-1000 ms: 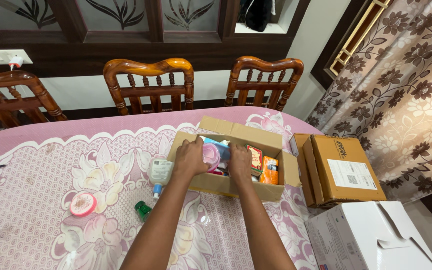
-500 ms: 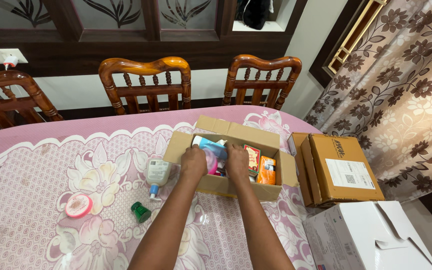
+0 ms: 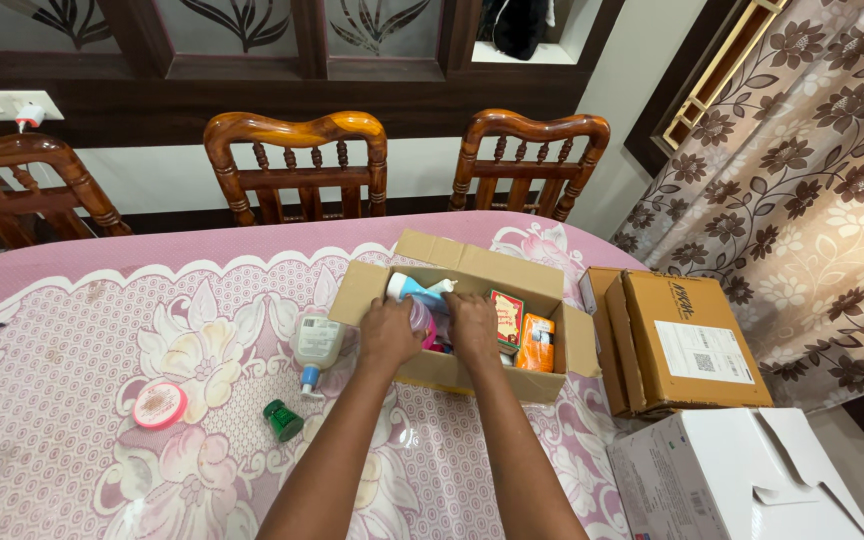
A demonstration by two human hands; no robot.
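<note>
An open cardboard box (image 3: 482, 375) sits on the pink flowered tablecloth. Both my hands reach into it. My left hand (image 3: 387, 331) and my right hand (image 3: 474, 325) press on a pink round container (image 3: 426, 322) between them, low inside the box. A blue and white tube (image 3: 414, 289) lies behind it. A red packet (image 3: 506, 312) and an orange packet (image 3: 537, 344) stand at the box's right end. How each hand grips is partly hidden by the box wall.
Left of the box lie a white bottle with a blue cap (image 3: 316, 345), a small green bottle (image 3: 281, 421) and a pink round lid (image 3: 160, 404). A closed brown carton (image 3: 687, 340) and a white box (image 3: 742, 480) stand to the right. Wooden chairs (image 3: 297, 165) line the far side.
The pink container has gone lower into the box between my hands. The blue and white tube now shows more behind them.
</note>
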